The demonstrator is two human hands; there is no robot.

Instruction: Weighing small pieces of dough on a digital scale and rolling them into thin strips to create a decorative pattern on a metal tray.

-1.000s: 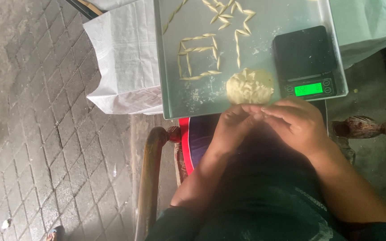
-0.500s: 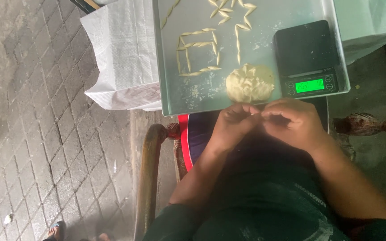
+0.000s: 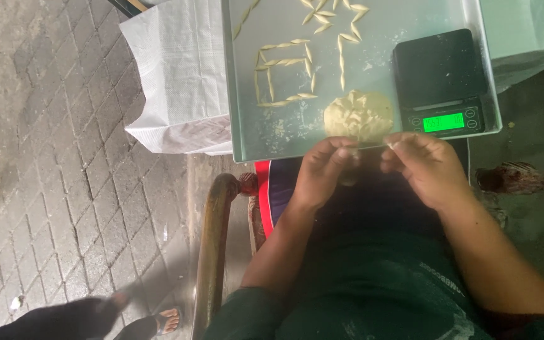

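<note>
Outside on grey pavers, the silver metal tray [image 3: 247, 126] filled the upper middle, and both hands had separated, left hand [image 3: 322, 173] pinching a small dough bit [image 3: 349, 165], right hand [image 3: 424, 167] curled near the pale dough lump [image 3: 358, 116].

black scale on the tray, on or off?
On. The small black digital kitchen scale on the metal tray has its green display lit; nothing sits on its platform.

An outdoor, home-style food-making spot: grey paving bricks [image 3: 51, 157] underfoot, a metal tray [image 3: 373, 38] of dough strips [image 3: 284, 63] beside a lump of dough [image 3: 358, 115], a small black kitchen scale [image 3: 442, 82], a wooden chair arm [image 3: 212, 245].
</note>
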